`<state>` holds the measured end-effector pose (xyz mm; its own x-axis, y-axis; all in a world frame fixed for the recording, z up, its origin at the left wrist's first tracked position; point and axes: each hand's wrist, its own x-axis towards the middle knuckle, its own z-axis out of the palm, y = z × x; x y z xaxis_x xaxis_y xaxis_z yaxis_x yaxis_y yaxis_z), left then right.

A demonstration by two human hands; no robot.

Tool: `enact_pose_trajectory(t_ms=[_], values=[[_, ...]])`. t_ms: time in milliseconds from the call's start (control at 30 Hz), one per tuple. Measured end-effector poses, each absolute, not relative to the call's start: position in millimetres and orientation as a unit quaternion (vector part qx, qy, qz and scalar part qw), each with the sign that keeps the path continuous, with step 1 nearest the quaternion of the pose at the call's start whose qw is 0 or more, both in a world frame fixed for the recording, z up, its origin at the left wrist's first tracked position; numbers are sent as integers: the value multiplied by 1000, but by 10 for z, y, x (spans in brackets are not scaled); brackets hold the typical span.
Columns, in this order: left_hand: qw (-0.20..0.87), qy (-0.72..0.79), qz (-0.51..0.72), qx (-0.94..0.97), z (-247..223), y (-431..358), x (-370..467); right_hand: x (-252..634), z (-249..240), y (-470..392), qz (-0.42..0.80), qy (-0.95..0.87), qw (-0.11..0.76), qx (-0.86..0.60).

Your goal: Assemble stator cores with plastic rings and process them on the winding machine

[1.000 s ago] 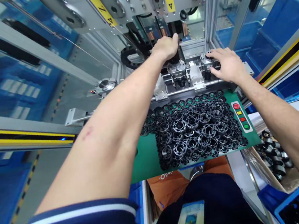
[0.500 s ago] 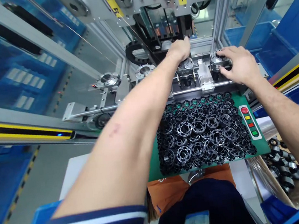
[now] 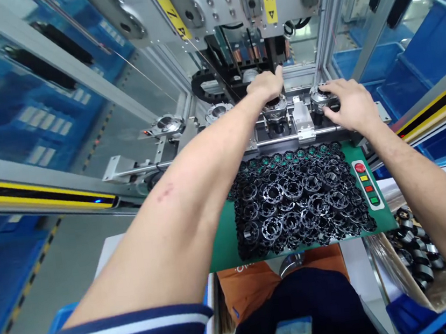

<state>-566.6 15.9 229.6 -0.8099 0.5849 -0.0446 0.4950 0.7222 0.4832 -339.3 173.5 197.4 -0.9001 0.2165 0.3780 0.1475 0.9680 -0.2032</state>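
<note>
My left hand (image 3: 265, 86) reaches into the machine, just above and behind the third round metal fixture (image 3: 275, 110). One digit points up; the others are curled out of sight, and anything in them is hidden. On the far right, my right hand (image 3: 351, 101) grips the round metal fixture (image 3: 319, 100), its fingertips on the dark top and its thumb against the near side. Below both hands, a heap of black ring-shaped parts (image 3: 291, 191) lies on the green panel (image 3: 225, 248).
Two more round fixtures, one far left (image 3: 168, 124) and one mid-left (image 3: 218, 111), stand along the rail. A button strip (image 3: 367, 184) is right of the rings. Overhead hangs the machine head (image 3: 219, 5). A cardboard box (image 3: 437, 292) holds metal-and-black parts. Yellow-black sensor bars (image 3: 39, 196) flank me.
The view has shifted slightly, so the machine sits a little lower in the picture. Both hands remain at the same fixtures, with little visible movement.
</note>
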Motion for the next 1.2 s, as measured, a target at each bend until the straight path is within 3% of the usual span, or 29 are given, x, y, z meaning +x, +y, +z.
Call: enact_pose_trajectory(t_ms=[200,300,533,600,700,800,900,1033,1200], values=[[8,873,303,381,2867,-634,-5307,-3414,1960,1785,127,-963,206,-115],[15,817,329,474,2982,-1297,-4794,-3432,1945,1828,154,-955,232,-100],[137,789,299,519,2413,-2340,-4052,-3301,2310,1481,157,-950,260,-72],[131,781,299,533,2241,-2383,-4004,-3178,2528,1180,192,-956,222,-24],[114,771,307,546,2095,-2321,-3965,-2969,2799,663,237,-965,71,84],[97,776,322,534,2049,-2230,-3933,-2821,2891,254,165,-979,-43,111],[110,767,373,510,2043,-2231,-3898,-2764,2838,62,76,-993,-50,74],[190,698,526,447,2046,-2424,-3869,-2740,2706,48,54,-995,-41,69],[143,618,678,370,2021,-2783,-3825,-2725,2619,47,35,-994,-38,94]])
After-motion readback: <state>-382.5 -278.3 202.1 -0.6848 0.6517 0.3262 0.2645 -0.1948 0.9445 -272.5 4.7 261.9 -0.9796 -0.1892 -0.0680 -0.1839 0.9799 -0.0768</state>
